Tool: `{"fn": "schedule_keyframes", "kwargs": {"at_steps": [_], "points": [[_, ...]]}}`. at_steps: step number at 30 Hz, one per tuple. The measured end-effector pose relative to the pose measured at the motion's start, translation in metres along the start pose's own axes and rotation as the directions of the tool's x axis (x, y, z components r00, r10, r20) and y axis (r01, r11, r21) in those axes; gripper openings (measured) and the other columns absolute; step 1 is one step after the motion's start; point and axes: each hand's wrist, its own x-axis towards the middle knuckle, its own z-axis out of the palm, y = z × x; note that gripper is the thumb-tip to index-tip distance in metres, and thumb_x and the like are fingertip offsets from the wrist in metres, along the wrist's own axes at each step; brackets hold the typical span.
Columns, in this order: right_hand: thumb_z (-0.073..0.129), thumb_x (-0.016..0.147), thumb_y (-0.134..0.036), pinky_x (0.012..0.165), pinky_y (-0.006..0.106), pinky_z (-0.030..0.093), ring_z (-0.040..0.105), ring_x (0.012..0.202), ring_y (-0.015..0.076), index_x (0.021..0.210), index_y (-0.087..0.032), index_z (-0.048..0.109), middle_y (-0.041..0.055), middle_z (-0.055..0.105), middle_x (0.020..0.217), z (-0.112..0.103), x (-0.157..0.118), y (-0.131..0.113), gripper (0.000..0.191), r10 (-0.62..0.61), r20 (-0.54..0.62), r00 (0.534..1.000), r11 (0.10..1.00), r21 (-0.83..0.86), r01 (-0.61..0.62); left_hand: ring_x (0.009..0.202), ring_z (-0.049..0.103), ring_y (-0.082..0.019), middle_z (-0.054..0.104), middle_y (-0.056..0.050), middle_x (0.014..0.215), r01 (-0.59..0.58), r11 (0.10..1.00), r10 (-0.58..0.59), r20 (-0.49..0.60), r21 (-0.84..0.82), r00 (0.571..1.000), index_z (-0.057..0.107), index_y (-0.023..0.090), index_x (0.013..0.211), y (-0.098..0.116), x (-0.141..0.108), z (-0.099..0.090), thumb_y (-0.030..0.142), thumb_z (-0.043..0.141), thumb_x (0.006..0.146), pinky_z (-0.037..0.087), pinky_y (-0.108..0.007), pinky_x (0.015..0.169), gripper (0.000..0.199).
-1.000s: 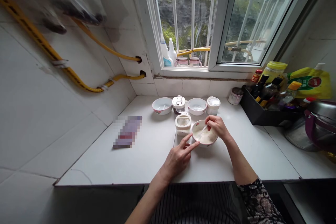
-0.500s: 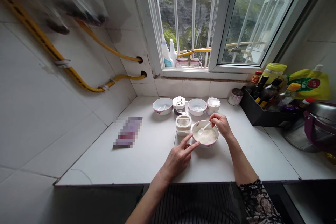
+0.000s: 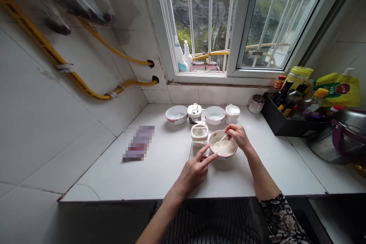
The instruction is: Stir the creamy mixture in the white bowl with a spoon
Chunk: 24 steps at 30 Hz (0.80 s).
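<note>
A white bowl (image 3: 223, 156) with a pale, whitish substance in it stands on the white counter. My right hand (image 3: 238, 135) pinches the handle of a small white spoon (image 3: 219, 144), whose head dips into the bowl's contents. Against the bowl's left and front rim rest the fingertips of my left hand (image 3: 196, 169), fingers spread and holding nothing. Just left of the bowl is a white lidded container (image 3: 199, 143). Behind are two more bowls, one on the left (image 3: 176, 120) and one in the middle (image 3: 214, 121), each beside another lidded container.
A black box (image 3: 281, 125) of bottles and a steel pot (image 3: 326, 148) with a purple handle stand at the right. A small jar (image 3: 256, 104) is near the wall. On the left lies a blurred purple item (image 3: 139, 143). The counter's front edge runs below my forearms.
My right hand has moved slightly left and down, and the spoon's head now sits lower and further left in the bowl. My left hand stays at the rim.
</note>
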Motion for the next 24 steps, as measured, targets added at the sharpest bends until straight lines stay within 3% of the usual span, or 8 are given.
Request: {"fn": "schedule_keyframes", "kwargs": {"at_steps": [5, 17, 20, 24], "points": [[0.049, 0.054, -0.025, 0.053, 0.026, 0.039, 0.045, 0.045, 0.0124, 0.054, -0.02, 0.06, -0.0032, 0.05, 0.041, -0.004, 0.005, 0.0, 0.012, 0.089, -0.032, 0.996, 0.979, 0.187, -0.081, 0.092, 0.068, -0.015, 0.04, -0.014, 0.149, -0.006, 1.0, 0.006, -0.013, 0.008, 1.0, 0.048, 0.027, 0.141, -0.002, 0.0, 0.003, -0.002, 0.041, 0.084, 0.061, -0.03, 0.076, 0.064], [0.056, 0.056, -0.023, 0.058, 0.029, 0.044, 0.051, 0.049, 0.0139, 0.056, -0.018, 0.063, -0.0012, 0.056, 0.045, -0.007, 0.01, 0.001, 0.009, 0.175, -0.11, 0.978, 0.93, 0.345, -0.128, 0.093, 0.067, -0.015, 0.039, -0.014, 0.15, -0.008, 1.0, 0.008, -0.003, 0.005, 1.0, 0.048, 0.027, 0.141, 0.0, 0.001, 0.001, -0.003, 0.041, 0.079, 0.061, -0.031, 0.08, 0.069], [0.057, 0.06, -0.024, 0.062, 0.03, 0.046, 0.054, 0.052, 0.0144, 0.062, -0.019, 0.062, -0.0018, 0.058, 0.048, 0.003, 0.011, -0.002, 0.008, 0.123, -0.133, 0.983, 0.932, 0.356, -0.069, 0.091, 0.068, -0.015, 0.04, -0.014, 0.149, -0.008, 1.0, 0.008, -0.008, 0.005, 1.0, 0.049, 0.026, 0.14, 0.0, 0.001, 0.001, -0.003, 0.041, 0.079, 0.061, -0.031, 0.079, 0.068], [0.058, 0.074, -0.031, 0.069, 0.033, 0.049, 0.061, 0.061, 0.0172, 0.076, -0.021, 0.062, -0.0006, 0.065, 0.06, 0.022, 0.007, -0.01, 0.011, -0.105, -0.164, 0.981, 0.963, 0.23, 0.142, 0.092, 0.068, -0.015, 0.04, -0.015, 0.149, -0.005, 1.0, 0.005, -0.007, -0.001, 1.0, 0.05, 0.025, 0.139, 0.0, 0.001, 0.001, -0.003, 0.042, 0.079, 0.061, -0.031, 0.081, 0.067]]}}
